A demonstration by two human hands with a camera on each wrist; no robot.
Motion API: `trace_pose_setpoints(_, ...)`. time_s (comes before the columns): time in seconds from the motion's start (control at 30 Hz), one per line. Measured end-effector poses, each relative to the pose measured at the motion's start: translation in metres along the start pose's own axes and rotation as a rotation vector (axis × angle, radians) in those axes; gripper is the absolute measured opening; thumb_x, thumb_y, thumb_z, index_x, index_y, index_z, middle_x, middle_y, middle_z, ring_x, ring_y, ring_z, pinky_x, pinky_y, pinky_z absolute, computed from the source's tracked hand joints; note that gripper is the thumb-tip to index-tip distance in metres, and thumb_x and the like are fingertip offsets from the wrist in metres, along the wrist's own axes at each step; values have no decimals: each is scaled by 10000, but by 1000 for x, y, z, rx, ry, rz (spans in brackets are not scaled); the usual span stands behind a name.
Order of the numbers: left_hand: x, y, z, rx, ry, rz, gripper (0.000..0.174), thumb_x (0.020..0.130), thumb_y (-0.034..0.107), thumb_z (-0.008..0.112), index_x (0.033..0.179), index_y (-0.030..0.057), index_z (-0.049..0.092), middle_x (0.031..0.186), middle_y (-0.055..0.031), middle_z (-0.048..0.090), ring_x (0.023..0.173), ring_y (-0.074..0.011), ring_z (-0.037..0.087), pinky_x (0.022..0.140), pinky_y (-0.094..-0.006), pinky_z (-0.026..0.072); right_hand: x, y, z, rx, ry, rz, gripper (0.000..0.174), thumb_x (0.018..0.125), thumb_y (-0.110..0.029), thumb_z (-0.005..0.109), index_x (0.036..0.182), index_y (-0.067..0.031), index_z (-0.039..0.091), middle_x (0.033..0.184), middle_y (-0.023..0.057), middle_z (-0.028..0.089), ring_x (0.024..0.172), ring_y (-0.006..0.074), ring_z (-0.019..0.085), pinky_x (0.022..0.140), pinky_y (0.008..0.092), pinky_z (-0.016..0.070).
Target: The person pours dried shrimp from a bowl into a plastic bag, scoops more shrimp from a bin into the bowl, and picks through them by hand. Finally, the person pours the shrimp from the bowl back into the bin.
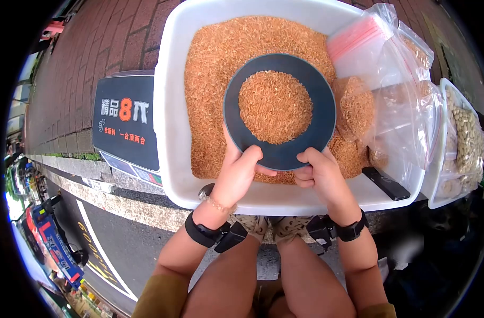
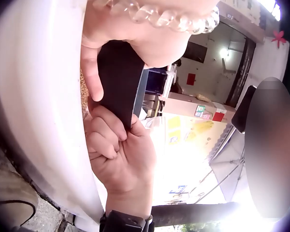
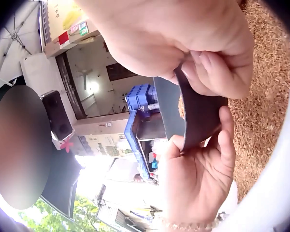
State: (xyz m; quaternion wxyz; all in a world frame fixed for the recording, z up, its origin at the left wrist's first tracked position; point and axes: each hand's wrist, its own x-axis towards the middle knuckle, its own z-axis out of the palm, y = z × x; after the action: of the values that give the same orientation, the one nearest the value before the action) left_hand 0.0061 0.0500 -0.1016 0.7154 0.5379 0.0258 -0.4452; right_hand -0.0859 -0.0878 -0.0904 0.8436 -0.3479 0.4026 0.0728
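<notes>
Both hands hold a dark round bowl [image 1: 279, 155] with a mound of brown grain [image 1: 275, 106] in it, above a white tub [image 1: 173, 106] of the same grain. The left hand [image 1: 238, 172] grips the near left rim, thumb on top and fingers beneath. At the near right rim the right hand [image 1: 322, 172] pinches the bowl with its thumb over the edge and its fingers curled below. From the side, the bowl [image 2: 118, 79] shows between the two hands in the left wrist view. In the right wrist view, grain shows just inside the bowl [image 3: 200, 113].
Clear plastic bags [image 1: 396, 106] and a black object [image 1: 386, 183] lie at the tub's right side. A boxed item with printed lettering [image 1: 124, 108] stands left of the tub. Farther right is a white tray [image 1: 438, 183] with bagged pale goods.
</notes>
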Motion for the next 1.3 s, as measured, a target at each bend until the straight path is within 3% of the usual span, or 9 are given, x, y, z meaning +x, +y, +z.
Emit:
trace_pose_setpoints(0.1,-6,9,5,95,-1,83,751,736,-55,323,1330,154,-87,1272,-165,272,914,-261,539,539,-321,549,-8,6,8,99,-65,138,91,764,-65,446,806,-112,380,585,-43,306,458,35,241,402,200,173)
trace_pose_setpoints(0.2,2,-16,-21,563,-59,270,784,726,-71,321,1343,157,-106,1332,-156,195,1037,-258,466,677,-313,524,-22,7,22,-45,275,-35,100,767,-58,448,751,-110,365,561,-44,286,445,37,223,399,206,162)
trace_pose_setpoints(0.3,-3,3,8,78,-51,20,772,710,-83,322,1356,126,-45,1351,-138,172,1159,-233,341,886,-310,393,-6,11,-2,110,-18,63,96,762,-58,456,769,-113,377,576,-41,299,449,35,223,399,199,168)
trace_pose_setpoints(0.43,0,-9,-2,110,-42,142,749,708,-86,322,1358,95,-3,1358,-135,165,1211,-204,252,962,-277,277,-8,13,-1,66,-10,36,96,761,-62,457,777,-112,377,569,-43,296,445,34,218,398,198,168)
trace_pose_setpoints(0.63,-7,-1,4,172,58,35,721,725,-79,340,1353,70,17,1291,-85,252,1106,-137,323,907,-254,314,-8,16,2,-54,139,-70,175,764,-66,485,923,-86,416,660,-24,404,489,45,321,427,214,274)
trace_pose_setpoints(0.7,-7,-12,1,174,140,216,339,734,-28,422,1061,56,448,883,9,477,700,-39,411,587,-179,347,-12,15,7,-125,202,-136,181,764,-66,506,936,-72,449,712,-15,457,528,46,373,450,209,305)
trace_pose_setpoints(1.13,-11,-12,2,38,67,239,359,737,-53,427,1082,45,435,922,3,476,812,-67,433,712,-216,367,-16,17,6,-160,286,-152,200,755,-83,536,944,-71,470,779,-14,488,623,49,423,510,201,340)
trace_pose_setpoints(1.2,-12,-2,4,86,-27,130,748,717,-105,372,1344,87,11,1262,-55,258,1122,-122,283,930,-267,279,-16,17,5,-167,270,-165,195,753,-92,541,931,-73,465,787,-14,488,622,47,419,502,202,338)
trace_pose_setpoints(1.3,-11,-3,3,96,-52,142,755,717,-100,377,1344,88,3,1262,-58,255,1124,-124,281,933,-271,279,-16,17,5,-137,250,-165,180,758,-86,539,921,-75,463,778,-15,487,610,45,413,490,200,329)
